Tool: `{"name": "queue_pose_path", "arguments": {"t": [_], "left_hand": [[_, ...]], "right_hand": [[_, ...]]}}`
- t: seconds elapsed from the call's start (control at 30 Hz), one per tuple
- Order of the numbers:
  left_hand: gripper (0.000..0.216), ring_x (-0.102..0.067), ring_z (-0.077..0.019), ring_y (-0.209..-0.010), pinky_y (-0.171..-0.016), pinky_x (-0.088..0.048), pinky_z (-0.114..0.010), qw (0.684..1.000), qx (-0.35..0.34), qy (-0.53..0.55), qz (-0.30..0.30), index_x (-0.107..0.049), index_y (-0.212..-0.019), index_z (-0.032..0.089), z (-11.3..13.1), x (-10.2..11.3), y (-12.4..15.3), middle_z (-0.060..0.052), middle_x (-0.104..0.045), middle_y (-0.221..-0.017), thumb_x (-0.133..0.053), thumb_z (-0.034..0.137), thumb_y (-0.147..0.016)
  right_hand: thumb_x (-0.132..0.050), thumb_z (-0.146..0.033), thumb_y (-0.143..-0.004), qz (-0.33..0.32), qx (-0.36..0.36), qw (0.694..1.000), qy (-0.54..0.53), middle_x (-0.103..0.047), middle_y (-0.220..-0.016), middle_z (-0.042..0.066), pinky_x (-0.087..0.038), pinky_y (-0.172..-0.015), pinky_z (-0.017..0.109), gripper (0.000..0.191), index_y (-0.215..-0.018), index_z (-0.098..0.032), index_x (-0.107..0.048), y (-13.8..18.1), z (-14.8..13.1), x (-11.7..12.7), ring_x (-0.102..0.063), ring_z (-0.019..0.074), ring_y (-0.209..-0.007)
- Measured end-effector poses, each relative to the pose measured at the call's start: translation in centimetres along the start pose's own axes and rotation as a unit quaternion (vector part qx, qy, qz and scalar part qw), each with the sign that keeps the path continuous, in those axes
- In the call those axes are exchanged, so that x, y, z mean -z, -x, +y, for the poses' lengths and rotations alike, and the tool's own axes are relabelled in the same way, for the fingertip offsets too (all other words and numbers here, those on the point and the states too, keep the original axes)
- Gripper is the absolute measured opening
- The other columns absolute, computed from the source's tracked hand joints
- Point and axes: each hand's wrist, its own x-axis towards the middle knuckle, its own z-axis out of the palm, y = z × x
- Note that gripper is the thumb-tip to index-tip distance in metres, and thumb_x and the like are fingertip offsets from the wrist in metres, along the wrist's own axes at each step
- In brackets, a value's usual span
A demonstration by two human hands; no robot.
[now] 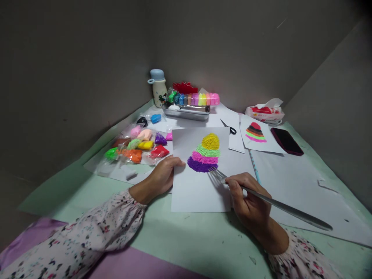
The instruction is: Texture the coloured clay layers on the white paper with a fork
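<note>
My right hand (247, 195) is closed round a metal fork (279, 205), whose tines rest at the lower right edge of a striped clay shape (205, 153) on a white sheet (200, 190). The shape has yellow, green, pink and purple bands with a combed texture. My left hand (162, 176) presses on the sheet's left edge, fingers curled over the paper, next to the purple band.
Bags of coloured clay (136, 149) lie at the left. At the back stand a small bottle (158, 88) and a metal tray (186, 111) with a row of clay blocks. Scissors (228, 127), a second clay picture (255, 133), a dark phone (286, 141) and a tissue pack (266, 110) lie to the right.
</note>
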Motion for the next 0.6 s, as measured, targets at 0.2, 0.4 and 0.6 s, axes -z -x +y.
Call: {"name": "queue_pose_path", "arguments": {"t": [0.2,0.4,0.6], "left_hand": [[0.016,-0.057,-0.0128,-0.055,-0.058,-0.047,-0.028,1.0,0.002,0.002,-0.002,-0.049,-0.066,0.017,-0.04,0.11,-0.07,0.002,-0.055,-0.059,-0.059,0.006,-0.059],[0.014,-0.057,-0.0137,-0.056,-0.059,-0.048,-0.03,1.0,-0.001,0.002,0.003,-0.051,-0.064,0.017,-0.07,0.12,-0.08,0.001,-0.055,-0.059,-0.059,0.006,-0.059],[0.015,-0.057,-0.0127,-0.056,-0.06,-0.048,-0.029,1.0,0.002,0.003,0.009,-0.05,-0.065,0.016,0.01,-0.04,0.06,0.002,-0.054,-0.059,-0.059,0.006,-0.059]], "right_hand": [[-0.054,-0.013,-0.086,-0.002,-0.006,1.0,0.02,-0.063,-0.069,0.002,-0.047,-0.061,0.03,0.013,-0.078,-0.019,-0.063,0.04,0.15,-0.04,-0.06,0.0148,-0.064],[-0.053,-0.012,-0.087,0.006,-0.014,1.0,0.023,-0.062,-0.069,0.002,-0.046,-0.062,0.03,0.014,-0.078,-0.018,-0.063,-0.08,-0.08,0.02,-0.059,0.0146,-0.066],[-0.054,-0.012,-0.086,0.019,-0.017,0.999,0.029,-0.062,-0.069,0.002,-0.047,-0.061,0.03,0.013,-0.079,-0.018,-0.062,-0.14,-0.21,-0.04,-0.059,0.0147,-0.065]]}}
